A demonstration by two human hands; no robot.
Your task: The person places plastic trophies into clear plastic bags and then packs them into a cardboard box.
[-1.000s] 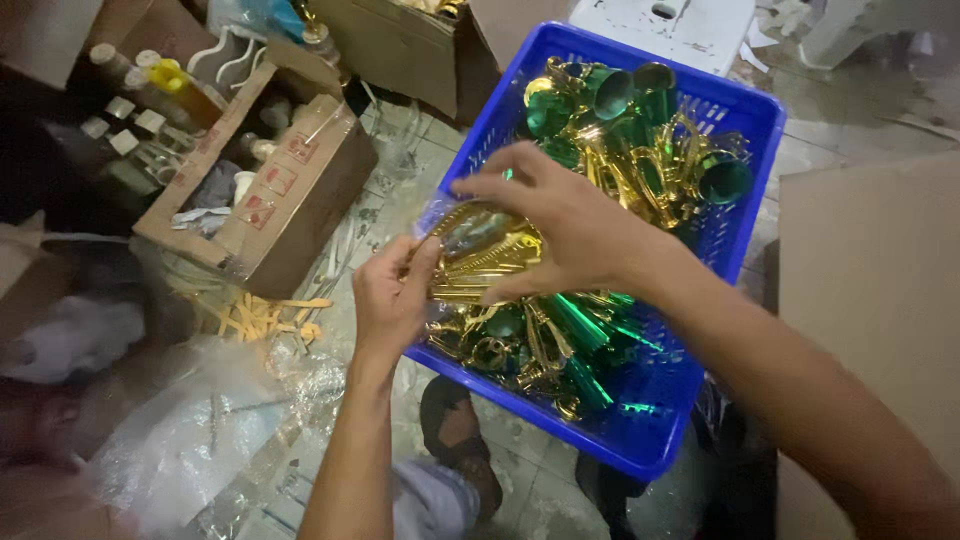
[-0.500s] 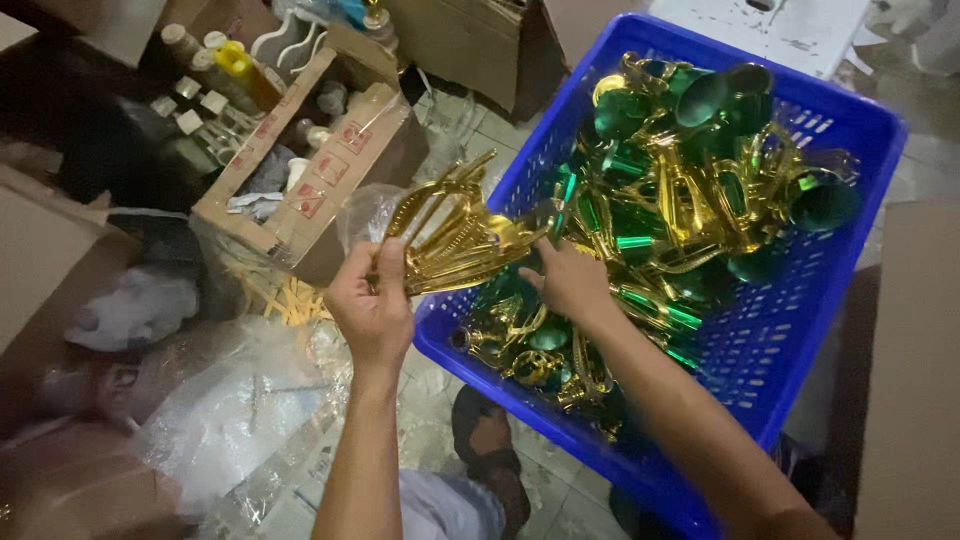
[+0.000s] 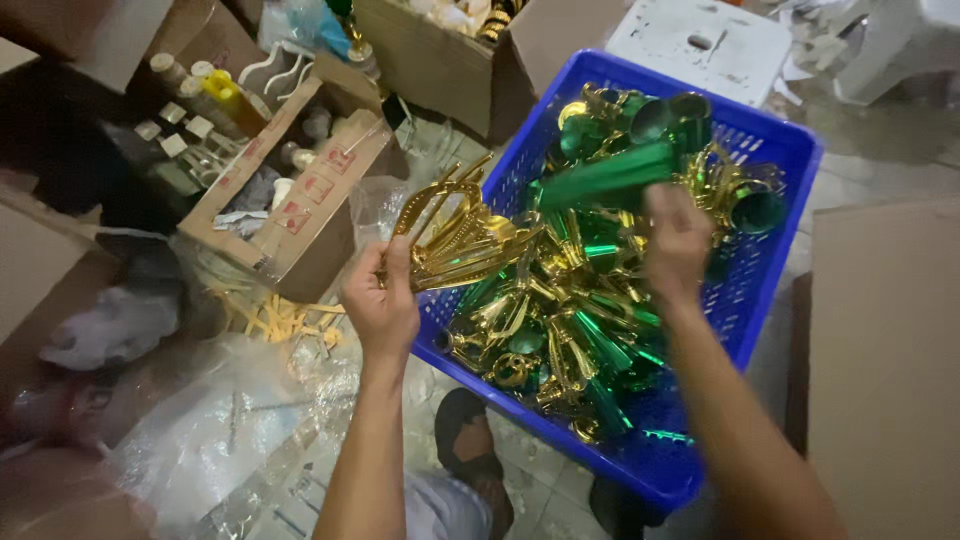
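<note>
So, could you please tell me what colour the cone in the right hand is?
Shiny metallic green; the cone in the right hand shows in the head view.

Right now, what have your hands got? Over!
Left hand in a grip on the bunch of gold pieces. Right hand holds a green cone over the blue crate. Nothing between the hands.

Left hand [image 3: 380, 305] raised, fingers curled shut, right hand [image 3: 678, 240] lifted, fingers closed, both forearms extended
</note>
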